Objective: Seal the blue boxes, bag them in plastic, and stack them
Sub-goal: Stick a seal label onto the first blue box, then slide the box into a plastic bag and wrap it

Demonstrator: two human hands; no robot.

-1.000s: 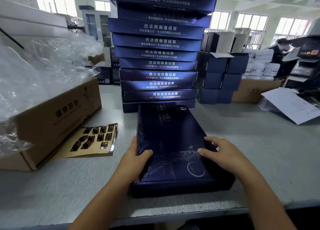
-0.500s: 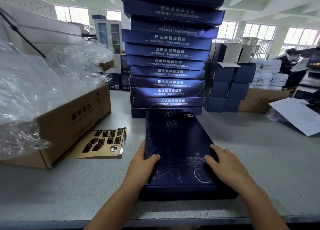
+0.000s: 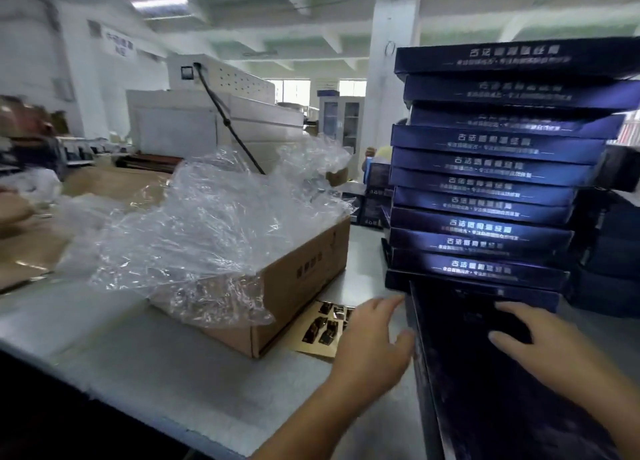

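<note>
Blue box (image 3: 485, 390) flat at bench (image 3: 156, 373) front edge, butting stack (image 3: 485, 189). Right hand (image 3: 550, 349) flat on lid, fingers straight, likely steadying. Left hand (image 3: 372, 345) spread, empty, beside box; probably bound for plastic (image 3: 207, 224).

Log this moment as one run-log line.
left hand: open, at blue box left edge | right hand: flat on it | blue box: no bag visible, lying before stack | plastic bags: piled on carton

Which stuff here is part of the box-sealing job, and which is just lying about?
Job:
- front blue box
- box stack
- plastic bags
- sticker sheet, likely the seals

Lying about:
- carton, role unclear
- white machine
- cabinet
</note>
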